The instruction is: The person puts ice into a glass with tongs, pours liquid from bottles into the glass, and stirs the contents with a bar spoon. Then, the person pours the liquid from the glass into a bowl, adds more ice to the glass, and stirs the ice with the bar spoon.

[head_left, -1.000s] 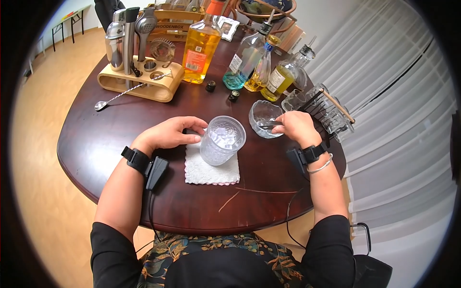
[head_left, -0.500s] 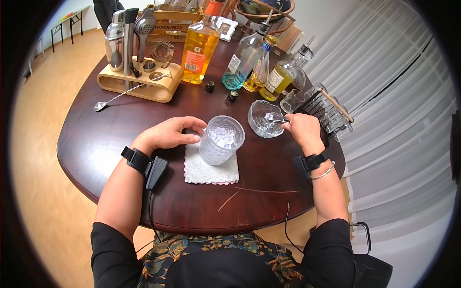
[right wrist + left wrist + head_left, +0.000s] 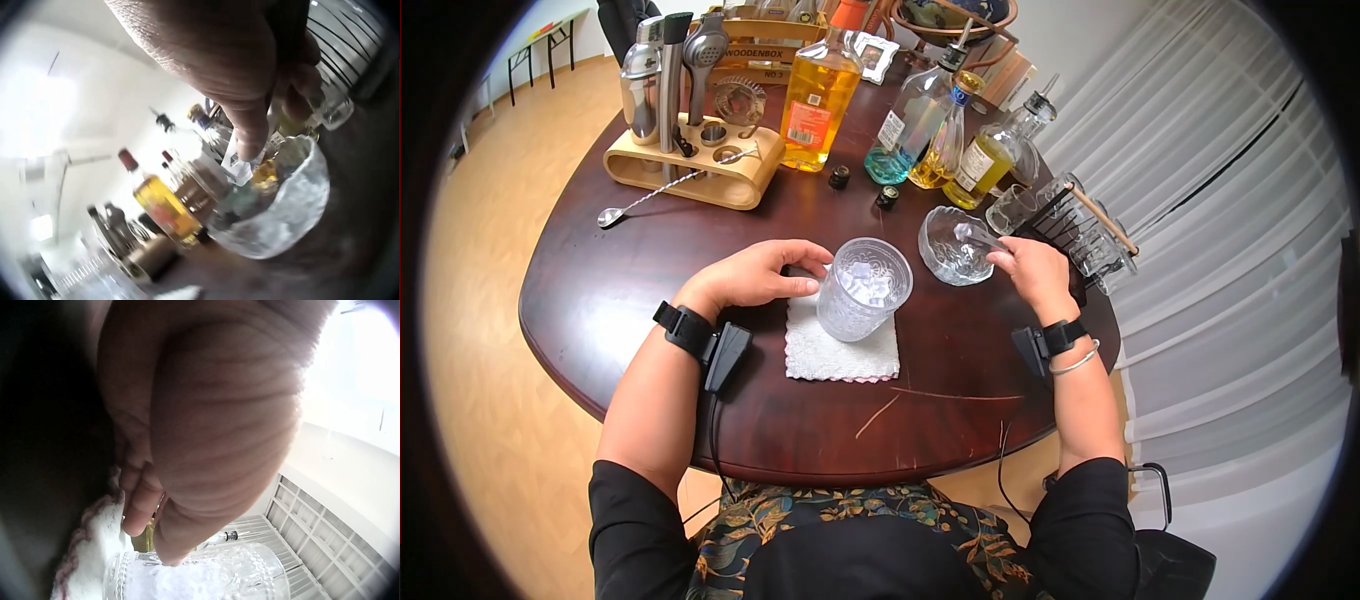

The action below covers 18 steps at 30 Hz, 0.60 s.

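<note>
A clear textured glass (image 3: 864,300) with ice cubes (image 3: 868,282) in it stands on a folded white cloth (image 3: 840,360). At its left side is my left hand (image 3: 755,275), thumb and fingers spread loosely, tips right at the glass wall. In the left wrist view the thumb tip overlaps the rim of the glass (image 3: 250,575). My right hand (image 3: 1037,272) pinches small tongs (image 3: 988,238) over the glass bowl (image 3: 955,262). An ice cube (image 3: 239,170) shows at the tips of the tongs, above the bowl (image 3: 281,219) in the right wrist view.
Several bottles stand behind, including a tall amber one (image 3: 820,105). A wooden bar-tool stand (image 3: 740,190) is at back left, with a twisted bar spoon (image 3: 650,195) across it. Two black caps (image 3: 887,197) lie near the bottles. A rack of glasses (image 3: 1100,235) stands at right.
The tongs came up from low in the bowl with an ice cube at their tips, my right hand shifting slightly right. My left hand and the glass have stayed in place.
</note>
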Tool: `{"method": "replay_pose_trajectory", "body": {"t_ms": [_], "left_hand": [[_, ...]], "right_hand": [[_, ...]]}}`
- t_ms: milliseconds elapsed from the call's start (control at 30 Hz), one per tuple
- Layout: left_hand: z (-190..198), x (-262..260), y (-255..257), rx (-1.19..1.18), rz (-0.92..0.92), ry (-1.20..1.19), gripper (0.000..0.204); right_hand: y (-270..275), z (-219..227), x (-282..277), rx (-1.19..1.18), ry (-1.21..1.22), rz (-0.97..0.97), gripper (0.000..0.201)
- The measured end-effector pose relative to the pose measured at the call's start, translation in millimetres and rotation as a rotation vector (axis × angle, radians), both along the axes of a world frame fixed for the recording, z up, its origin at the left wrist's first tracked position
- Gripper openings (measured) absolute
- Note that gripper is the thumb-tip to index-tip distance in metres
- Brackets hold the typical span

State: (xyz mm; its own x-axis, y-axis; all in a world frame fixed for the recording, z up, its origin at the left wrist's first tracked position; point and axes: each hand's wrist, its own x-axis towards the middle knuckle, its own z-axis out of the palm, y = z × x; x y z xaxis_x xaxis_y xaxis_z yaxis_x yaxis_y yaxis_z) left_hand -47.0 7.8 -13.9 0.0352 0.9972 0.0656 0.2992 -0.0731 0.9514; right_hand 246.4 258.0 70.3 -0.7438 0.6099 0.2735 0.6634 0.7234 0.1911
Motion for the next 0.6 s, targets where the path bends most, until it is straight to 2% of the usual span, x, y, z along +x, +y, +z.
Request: {"method": "replay_pose_trajectory", "body": {"t_ms": [100, 133, 233, 333, 433, 600], "left_hand": [[1.8, 0.5, -0.9, -0.003, 0.001, -0.007, 0.043], [2.3, 1.1, -1.0, -0.006, 0.000, -0.012, 0.043], [0.2, 0.3, 0.5, -0.009, 0.003, 0.002, 0.043], [-0.5, -0.3, 0.0, 0.004, -0.005, -0.006, 0.043], [4.7, 2.1, -2.6, -0.001, 0.002, 0.009, 0.044], [0.7, -0.4, 0.4, 0.021, -0.002, 0.022, 0.044]], "right_hand": [[5.1, 13.5, 2.1, -0.442, 0.073, -0.099, 0.035], [-4.5, 12.8, 2.4, -0.147, 0.001, -0.064, 0.032], [-14.4, 11.7, 2.9, 0.067, -0.056, -0.017, 0.029], [-11.9, 5.9, 3.4, 0.108, -0.083, -0.020, 0.029], [-16.5, 16.8, 2.2, 0.034, 0.016, -0.068, 0.031], [-35.0, 25.3, -4.0, -0.041, 0.079, 0.020, 0.031]]}}
